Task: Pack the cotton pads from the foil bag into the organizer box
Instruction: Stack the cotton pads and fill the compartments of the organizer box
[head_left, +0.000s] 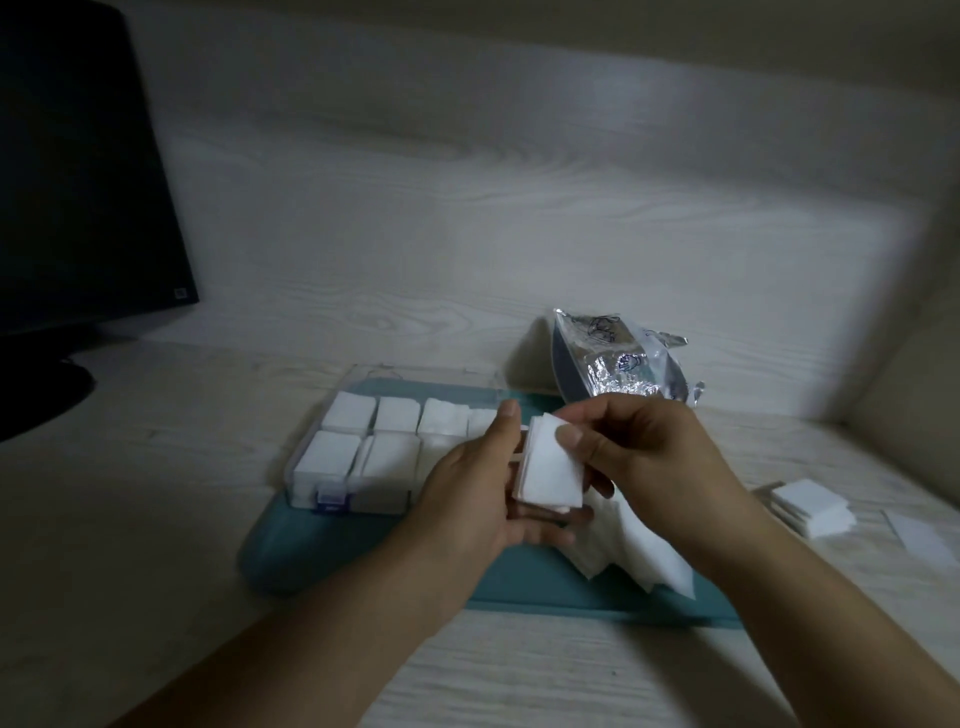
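**Squaring a stack of pads before it goes into the box**

The person holds a small stack of cotton pads (548, 470) above the teal mat (322, 551), between both hands. The left hand (475, 488) cradles the stack from below and the side, fingers curled under it, thumb up along its left edge. The right hand (639, 447) pinches the stack's upper right corner between thumb and fingers.

The organizer box (358, 457) sits on the mat's left half, near its far edge; the compartments in view already look full of white pads, and those toward the box's right end are hidden behind the hands. The foil bag (618, 364) lies past the mat's far right corner. More loose pads (639, 551) lie on the mat under the hands, and another small pile (810, 506) rests on the table to the right.

To do this step well, the edges probably need to be tapped flush while the grip stays light, since the soft pads splay easily; a tidy stack should drop straight into an open compartment without catching the dividers
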